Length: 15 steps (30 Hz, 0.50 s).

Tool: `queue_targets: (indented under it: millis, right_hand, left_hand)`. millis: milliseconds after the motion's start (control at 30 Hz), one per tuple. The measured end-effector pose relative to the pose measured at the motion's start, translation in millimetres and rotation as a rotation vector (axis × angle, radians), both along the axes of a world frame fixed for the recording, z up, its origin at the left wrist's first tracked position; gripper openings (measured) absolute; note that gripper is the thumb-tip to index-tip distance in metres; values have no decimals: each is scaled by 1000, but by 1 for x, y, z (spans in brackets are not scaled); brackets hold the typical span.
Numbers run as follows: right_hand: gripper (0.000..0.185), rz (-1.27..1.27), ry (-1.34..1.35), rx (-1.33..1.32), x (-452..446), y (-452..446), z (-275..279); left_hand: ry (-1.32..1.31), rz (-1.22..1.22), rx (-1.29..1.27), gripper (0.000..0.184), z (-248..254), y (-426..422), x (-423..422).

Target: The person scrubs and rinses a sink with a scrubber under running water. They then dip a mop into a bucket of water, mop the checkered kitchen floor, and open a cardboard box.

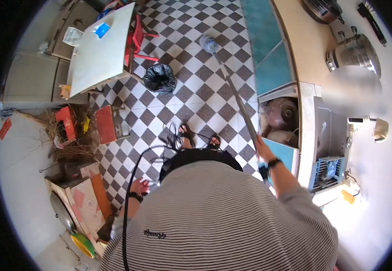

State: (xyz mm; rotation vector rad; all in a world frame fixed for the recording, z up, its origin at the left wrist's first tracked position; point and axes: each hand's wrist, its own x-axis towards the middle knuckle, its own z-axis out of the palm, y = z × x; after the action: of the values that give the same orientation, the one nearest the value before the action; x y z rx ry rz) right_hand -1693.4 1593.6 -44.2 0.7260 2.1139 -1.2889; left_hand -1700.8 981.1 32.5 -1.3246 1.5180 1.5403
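My right hand (263, 150) is closed around the grey pole (241, 104) of a mop. The pole slants away from me, and the grey-blue mop head (209, 44) lies on the checkered floor (191, 97). Low at my left side is my left hand (139, 186), small and slightly blurred; its fingers look loosely apart, with no object clearly visible in them. Black cables hang beside that hand and around my waist.
A white table (99, 56) and red chair (137, 38) stand ahead left, near a black-lined bin (160, 79). A red stool (105, 124) and twigs (47, 124) are left. Along the right runs a counter (311, 54) with pots, a sink (329, 131) and an open cabinet (279, 119).
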Motion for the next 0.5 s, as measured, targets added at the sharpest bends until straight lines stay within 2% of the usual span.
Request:
queue_targets:
  millis: [33, 67, 100, 133, 167, 200, 233, 267, 300, 333, 367, 400, 467, 500]
  right_hand:
    - [54, -83, -109, -28, 38, -5, 37]
    - [53, -102, 17, -134, 97, -1, 43]
    - [50, -203, -160, -176, 144, -2, 55]
    - [49, 83, 176, 192, 224, 0, 35]
    - [52, 372, 400, 456, 285, -7, 40]
    - [53, 584, 107, 470, 333, -25, 74]
    - [53, 374, -162, 348, 348, -48, 111]
    - [53, 217, -282, 295, 349, -64, 134]
    - [53, 127, -359, 271, 346, -78, 151]
    - [53, 70, -401, 267, 339, -92, 160]
    - [54, 25, -434, 270, 327, -104, 165]
    - [54, -21, -449, 268, 309, -116, 165]
    - [54, -100, -457, 271, 267, -137, 160]
    - [54, -136, -442, 272, 241, -146, 156]
  left_hand:
    - [-15, -131, 49, 19, -14, -11, -15]
    - [-24, -269, 95, 18, -29, -25, -37]
    - [-30, -411, 138, 17, -43, -36, -63]
    - [-31, -553, 181, 16, -53, -36, -91]
    - [6, -353, 88, 17, -65, -21, -118]
    - [44, -154, -3, 19, -75, -1, -144]
    - [-10, -180, 51, 20, -74, 21, -176]
    - [-59, -208, 106, 21, -69, 38, -209]
    - [-30, -258, 233, 23, -88, 47, -238]
    - [5, -307, 365, 24, -109, 58, -270]
    - [63, -533, 245, 28, -79, 91, -295]
    - [142, -496, 364, 31, -87, 101, -315]
    - [192, -467, 289, 32, -28, 144, -348]
    - [152, -476, 364, 33, -49, 136, -369]
